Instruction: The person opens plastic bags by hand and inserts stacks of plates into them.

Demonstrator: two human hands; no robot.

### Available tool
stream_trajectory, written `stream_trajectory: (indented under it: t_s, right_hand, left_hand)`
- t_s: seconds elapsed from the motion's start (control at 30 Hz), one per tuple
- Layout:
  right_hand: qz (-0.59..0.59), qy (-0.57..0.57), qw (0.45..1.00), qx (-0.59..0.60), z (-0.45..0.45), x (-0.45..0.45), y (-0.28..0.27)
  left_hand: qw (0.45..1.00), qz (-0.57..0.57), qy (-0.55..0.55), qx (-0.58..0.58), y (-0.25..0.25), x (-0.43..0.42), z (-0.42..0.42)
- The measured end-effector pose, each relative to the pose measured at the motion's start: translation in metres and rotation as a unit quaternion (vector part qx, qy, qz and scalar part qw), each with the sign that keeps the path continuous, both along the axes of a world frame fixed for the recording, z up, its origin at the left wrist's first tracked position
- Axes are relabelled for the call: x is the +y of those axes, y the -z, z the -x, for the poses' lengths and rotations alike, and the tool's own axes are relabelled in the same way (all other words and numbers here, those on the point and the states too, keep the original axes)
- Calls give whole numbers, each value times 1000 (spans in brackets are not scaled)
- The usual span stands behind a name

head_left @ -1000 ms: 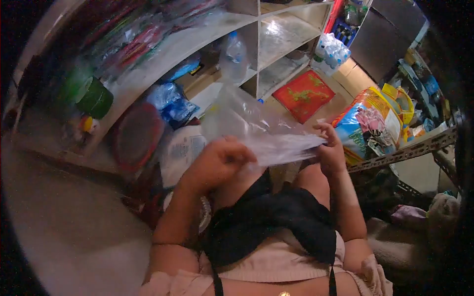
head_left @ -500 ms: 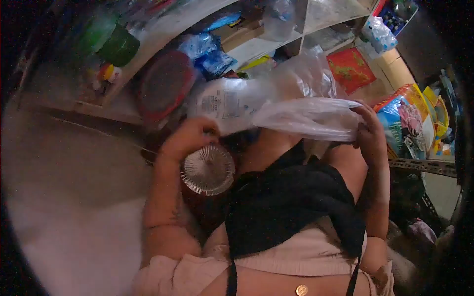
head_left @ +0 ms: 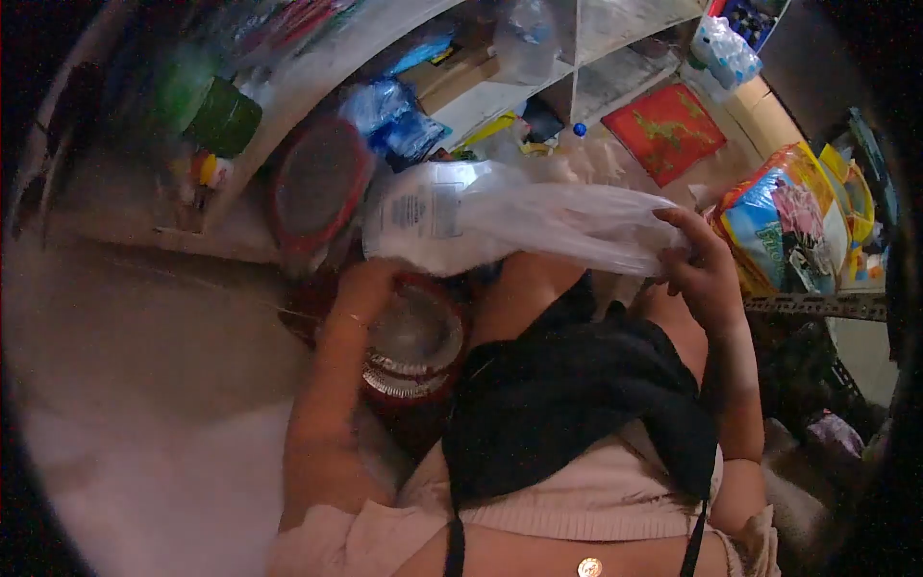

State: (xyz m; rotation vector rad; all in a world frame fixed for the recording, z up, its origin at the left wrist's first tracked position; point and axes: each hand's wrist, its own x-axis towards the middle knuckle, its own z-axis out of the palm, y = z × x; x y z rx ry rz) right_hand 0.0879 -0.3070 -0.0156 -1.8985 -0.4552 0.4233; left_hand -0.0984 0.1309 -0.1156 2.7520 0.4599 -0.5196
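Observation:
A clear plastic bag [head_left: 577, 219] stretches sideways above my knees, its right end in my right hand [head_left: 700, 264], whose fingers are closed on it. To the left, my left hand [head_left: 370, 284] is at the lower edge of a white printed package [head_left: 418, 213], beside a stack of round silver foil containers [head_left: 415, 341]. The left fingers are mostly hidden, so what they hold cannot be made out. The left end of the bag overlaps the package.
A red sieve-like round item [head_left: 322, 188] stands behind my left hand. Farther off are a blue plastic packet [head_left: 394, 120], a red patterned sheet [head_left: 663, 133], a colourful large bag [head_left: 784, 226] and a green container [head_left: 223, 117] near the shelves.
My left hand has let go of the clear bag and moved left and down to the package and foil containers. My right hand still holds the bag. The view has shifted left.

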Motion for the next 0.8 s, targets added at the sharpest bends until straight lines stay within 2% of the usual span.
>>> stream_trajectory:
  t_s: [0.1, 0.17, 0.2, 0.27, 0.33, 0.37, 0.43, 0.47, 0.53, 0.57, 0.6, 0.63, 0.7, 0.73, 0.8]
  right_hand:
    - [-3, -1, 999, -49, -4, -1, 11]
    - [-10, -16, 998, -63, -7, 3, 10]
    - [-3, -33, 993, -114, -10, 7, 8]
    - [5, -39, 984, -175, -16, 16, 3]
    - [-102, -62, 993, -11, -26, 27, -6]
    - [-106, -53, 992, -32, -34, 29, -6]
    - [-24, -104, 981, -165, -48, 34, -7]
    - [-22, -95, 979, -179, -52, 34, -10]
    - [45, -85, 939, -330, -51, 36, -17]
    - [133, -78, 931, -330, -45, 39, -29]
    - [139, -73, 930, -332, -45, 36, -32]
    - [73, -93, 957, -264, -46, 33, -36]
    - [7, -105, 974, -199, -48, 25, -51]
    - [-25, -54, 996, -66, -48, 20, -64]
    - [-59, 6, 996, 65, -49, 9, -72]
  left_hand:
    - [998, -17, -50, -24, -74, -4, -12]
    - [978, -96, -138, -125, -122, -11, -15]
    - [955, -72, -132, -257, -133, -4, -12]
    - [868, -23, -86, -488, -158, 8, -11]
    - [772, 44, -81, -629, -171, -1, -20]
    - [727, 78, -85, -677, -175, -14, -29]
    - [657, 150, -73, -735, -182, -41, -49]
    - [628, 184, -61, -754, -183, -56, -60]
    - [584, 244, -20, -774, -185, -85, -81]
    - [567, 270, 1, -778, -185, -99, -92]
    - [551, 295, 22, -780, -184, -113, -102]
    - [544, 313, 45, -777, -183, -124, -111]
    - [537, 346, 88, -764, -175, -142, -127]
    - [548, 353, 107, -751, -164, -146, -136]
    - [589, 352, 138, -714, -131, -145, -153]
